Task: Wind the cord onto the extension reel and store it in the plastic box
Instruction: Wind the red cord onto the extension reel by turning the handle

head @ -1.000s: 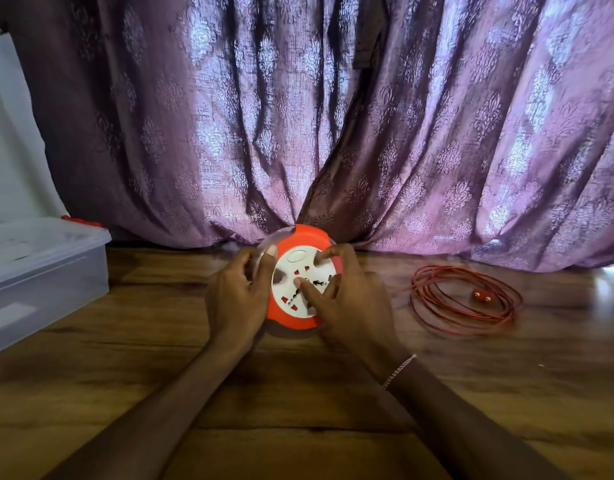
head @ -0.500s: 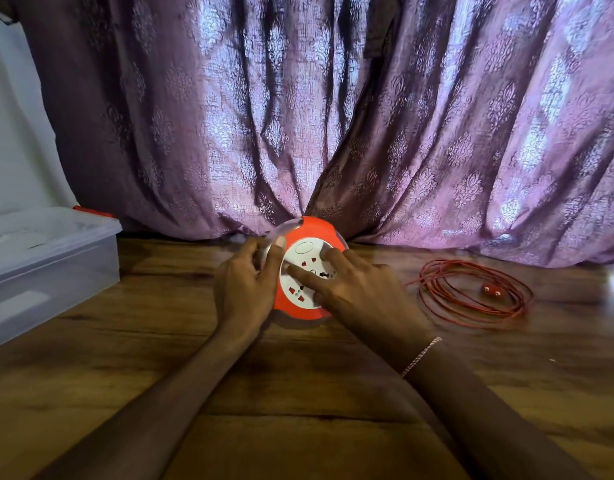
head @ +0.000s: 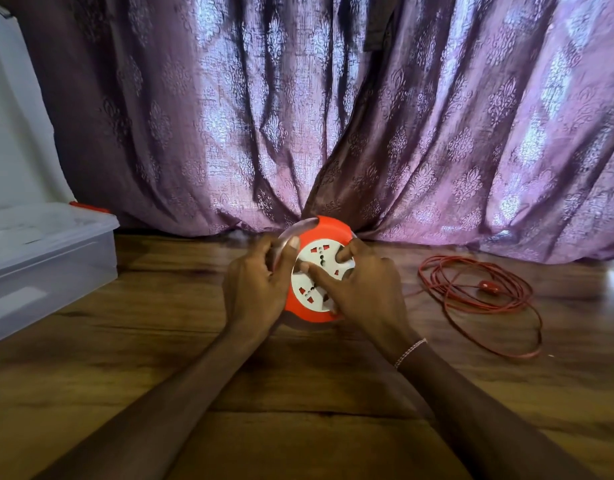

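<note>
A closed plastic box (head: 49, 258) is seen at the far left of a wooden floor (head: 298, 427), its lid in place. At the centre, close to a purple curtain (head: 333, 116), the extension reel (head: 316, 289) is held upright on its edge, its white socket face turned to the camera. Its left rim is gripped by the left hand (head: 255, 289), the fingers curled round the edge and the thumb laid beside a clear flange. The socket face is pressed by the right hand (head: 364, 292), whose fingers (head: 319, 271) are spread across it, with the forefinger stretched over the middle and the thumb set near the top.

To the right, apart from the reel, the red cord (head: 478, 306) is left in loose loops on the floor, its plug (head: 489, 287) lying within them.

The winding step is judged to be in hand and barely begun, since most of the cord is not yet taken up. The face is likely to be turned next against the steadied rim. The slack must be fed in evenly so the loops are not tangled, and the box must be opened before the reel is stored.
</note>
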A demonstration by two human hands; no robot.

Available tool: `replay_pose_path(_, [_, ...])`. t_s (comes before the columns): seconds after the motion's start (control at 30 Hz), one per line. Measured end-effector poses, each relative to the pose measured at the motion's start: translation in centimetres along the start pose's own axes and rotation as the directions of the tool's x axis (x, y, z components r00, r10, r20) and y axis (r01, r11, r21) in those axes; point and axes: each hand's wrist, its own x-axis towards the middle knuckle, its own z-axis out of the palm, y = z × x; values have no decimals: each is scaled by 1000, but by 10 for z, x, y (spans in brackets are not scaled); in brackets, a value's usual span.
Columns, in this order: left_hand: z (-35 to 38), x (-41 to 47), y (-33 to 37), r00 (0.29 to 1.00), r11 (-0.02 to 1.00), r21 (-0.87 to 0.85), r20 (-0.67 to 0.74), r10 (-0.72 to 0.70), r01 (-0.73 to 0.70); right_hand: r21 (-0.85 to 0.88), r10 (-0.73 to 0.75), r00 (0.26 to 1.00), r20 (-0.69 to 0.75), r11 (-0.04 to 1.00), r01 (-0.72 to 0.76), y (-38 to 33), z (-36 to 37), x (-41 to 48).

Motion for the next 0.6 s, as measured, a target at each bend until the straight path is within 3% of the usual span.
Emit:
replay_pose_path(0.1, [-1, 2, -2, 999, 999, 6, -15, -32, 32, -250, -310, 949, -57, 925, 287, 2, -13, 1])
replay_pose_path(0.17, [-3, 5, -6, 998, 998, -3, -28, -60, 60, -318, -563, 827, -15, 787, 529, 1, -28, 2])
replay_pose_path(0.23, [-5, 7, -9, 995, 996, -18, -38, -90, 89, -445, -700, 708, 88, 609, 657, 5, -34, 3])
replay_pose_path(0.3, [-6, 9, -11, 994, 995, -22, -53, -95, 94, -531, -729, 655, 199, 482, 697, 8, -33, 3])
replay_pose_path(0.37, [-7, 9, -10, 995, 995, -33, -48, -90, 89, -555, -712, 640, 291, 419, 718, 5, -29, 0])
replay_pose_path(0.6, [-6, 5, -6, 999, 999, -7, -4, -50, 50, -600, -725, 647, 236, 415, 684, 6, -19, 0])
